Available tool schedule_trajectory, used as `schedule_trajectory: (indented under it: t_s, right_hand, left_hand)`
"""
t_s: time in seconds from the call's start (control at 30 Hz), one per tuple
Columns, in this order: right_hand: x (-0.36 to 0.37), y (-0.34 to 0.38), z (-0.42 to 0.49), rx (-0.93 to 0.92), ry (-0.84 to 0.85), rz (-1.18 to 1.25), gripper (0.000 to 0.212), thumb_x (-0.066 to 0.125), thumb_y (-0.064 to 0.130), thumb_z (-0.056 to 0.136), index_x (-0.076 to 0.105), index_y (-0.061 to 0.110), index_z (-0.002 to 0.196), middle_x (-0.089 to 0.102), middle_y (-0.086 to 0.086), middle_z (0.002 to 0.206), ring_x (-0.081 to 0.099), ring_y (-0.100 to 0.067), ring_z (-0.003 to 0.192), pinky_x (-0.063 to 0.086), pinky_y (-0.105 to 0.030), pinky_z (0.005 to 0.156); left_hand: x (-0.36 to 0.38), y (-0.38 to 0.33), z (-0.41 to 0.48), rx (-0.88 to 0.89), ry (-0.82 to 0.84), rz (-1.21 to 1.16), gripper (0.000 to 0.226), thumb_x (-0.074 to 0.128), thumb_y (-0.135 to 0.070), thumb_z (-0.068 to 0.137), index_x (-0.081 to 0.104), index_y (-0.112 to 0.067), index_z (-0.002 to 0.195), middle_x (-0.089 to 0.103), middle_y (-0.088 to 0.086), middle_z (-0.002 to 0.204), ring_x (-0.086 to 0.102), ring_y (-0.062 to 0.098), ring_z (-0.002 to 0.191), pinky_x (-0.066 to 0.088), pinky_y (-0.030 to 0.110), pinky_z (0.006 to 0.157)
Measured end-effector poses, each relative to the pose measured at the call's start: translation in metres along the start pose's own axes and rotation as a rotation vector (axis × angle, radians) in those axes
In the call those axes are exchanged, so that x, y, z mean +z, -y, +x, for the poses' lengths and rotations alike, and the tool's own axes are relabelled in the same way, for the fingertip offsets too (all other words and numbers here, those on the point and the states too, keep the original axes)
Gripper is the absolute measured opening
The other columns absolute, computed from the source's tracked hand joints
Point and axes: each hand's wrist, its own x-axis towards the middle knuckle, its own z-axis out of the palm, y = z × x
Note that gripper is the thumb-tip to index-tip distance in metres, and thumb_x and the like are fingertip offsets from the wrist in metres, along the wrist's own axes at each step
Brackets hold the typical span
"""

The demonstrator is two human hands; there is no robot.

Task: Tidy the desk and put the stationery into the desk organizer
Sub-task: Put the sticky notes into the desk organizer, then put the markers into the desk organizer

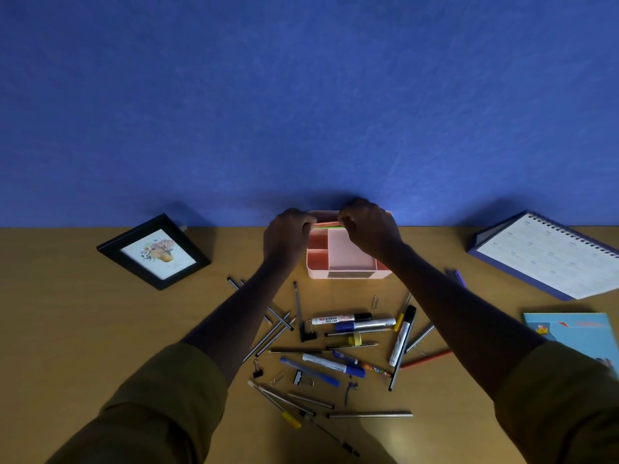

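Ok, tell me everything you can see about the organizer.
The organizer is a pink, plastic-looking box, upright on the desk by the blue wall. Two small compartments left, a large one right, a dark panel in front. The left hand and right hand pinch orange and green sticks over its back rim.

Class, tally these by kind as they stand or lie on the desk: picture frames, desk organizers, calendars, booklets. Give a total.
Black picture frame with a flower print: 1
Pink plastic desk organizer: 1
Spiral-bound desk calendar: 1
Light blue booklet: 1
Total: 4
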Motion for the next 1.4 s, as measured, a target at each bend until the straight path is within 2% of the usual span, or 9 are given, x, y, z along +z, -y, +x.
schedule_trajectory:
  t_s: [0.17,0.4,0.5,0.7,0.83,1.03,1.2,1.3,1.4]
  right_hand:
    - [0.007,-0.001,-0.001,-0.037,-0.025,-0.03,0.011,0.07,0.015,0.101,0.078,0.013,0.11,0.075,-0.008,0.116,0.075,-0.026,0.1,0.064,-0.035,0.079]
    - [0.011,-0.001,-0.008,-0.045,-0.019,0.009,0.033,0.075,0.006,0.095,0.072,0.012,0.128,0.072,-0.011,0.126,0.073,-0.031,0.109,0.067,-0.044,0.082]
    - [0.006,0.002,-0.016,-0.063,-0.025,0.017,0.038,0.074,0.005,0.095,0.07,0.013,0.132,0.07,-0.011,0.131,0.071,-0.032,0.114,0.066,-0.047,0.085]
    - [-0.008,0.011,-0.064,0.042,-0.1,0.146,0.038,0.075,0.012,0.098,0.066,0.012,0.135,0.066,-0.011,0.14,0.069,-0.034,0.122,0.066,-0.051,0.087]
    - [-0.007,0.006,-0.11,0.052,-0.115,0.213,0.032,0.075,0.014,0.098,0.068,0.012,0.13,0.067,-0.007,0.135,0.071,-0.031,0.121,0.067,-0.046,0.09]
    - [0.012,-0.004,-0.173,0.101,-0.091,0.314,0.027,0.074,0.008,0.096,0.071,0.014,0.123,0.069,-0.003,0.125,0.071,-0.011,0.104,0.065,-0.033,0.082]
    - [0.032,-0.002,-0.213,0.182,-0.04,0.324,0.025,0.073,0.008,0.097,0.073,0.019,0.12,0.07,0.002,0.119,0.069,-0.005,0.099,0.064,-0.031,0.076]
    - [0.031,0.004,-0.235,0.195,-0.042,0.329,0.026,0.073,0.005,0.095,0.073,0.017,0.118,0.07,0.001,0.118,0.069,-0.005,0.1,0.064,-0.028,0.075]
    - [0.032,0.002,-0.254,0.216,-0.043,0.337,0.028,0.074,0.004,0.096,0.073,0.018,0.12,0.069,0.004,0.122,0.068,-0.002,0.098,0.061,-0.022,0.071]
  left_hand:
    - [0.006,-0.002,0.0,-0.025,-0.006,0.062,0.011,0.07,-0.015,0.101,0.081,-0.013,0.103,0.076,0.004,0.1,0.072,0.018,0.084,0.046,0.022,0.065]
    - [0.007,0.002,-0.002,-0.038,-0.005,0.062,0.015,0.069,-0.018,0.103,0.081,-0.016,0.112,0.076,0.003,0.104,0.073,0.016,0.089,0.046,0.02,0.067]
    - [0.004,0.003,-0.009,-0.065,-0.029,0.01,0.017,0.066,-0.021,0.104,0.081,-0.018,0.111,0.076,0.001,0.102,0.07,0.012,0.086,0.046,0.019,0.066]
    - [-0.004,0.0,-0.053,-0.151,-0.112,-0.151,0.021,0.06,-0.026,0.104,0.078,-0.018,0.113,0.076,-0.002,0.102,0.07,0.01,0.087,0.057,0.026,0.068]
    - [-0.004,-0.013,-0.099,-0.183,-0.132,-0.233,0.02,0.065,-0.032,0.103,0.076,-0.022,0.116,0.075,-0.006,0.103,0.067,0.005,0.085,0.056,0.023,0.066]
    - [0.023,-0.013,-0.15,-0.084,0.087,-0.162,0.024,0.072,-0.042,0.096,0.077,-0.024,0.113,0.075,-0.007,0.103,0.065,0.01,0.097,0.056,0.028,0.075]
    - [0.039,-0.013,-0.161,0.073,0.311,-0.041,0.03,0.078,-0.025,0.093,0.077,-0.019,0.122,0.076,0.001,0.112,0.067,0.019,0.108,0.056,0.031,0.087]
    - [0.045,-0.012,-0.16,0.096,0.412,0.033,0.038,0.077,-0.021,0.094,0.072,-0.018,0.132,0.073,0.004,0.123,0.064,0.023,0.118,0.058,0.04,0.096]
    - [0.047,-0.011,-0.157,0.122,0.491,0.08,0.042,0.074,-0.014,0.096,0.07,-0.019,0.137,0.07,0.004,0.127,0.061,0.024,0.123,0.057,0.043,0.098]
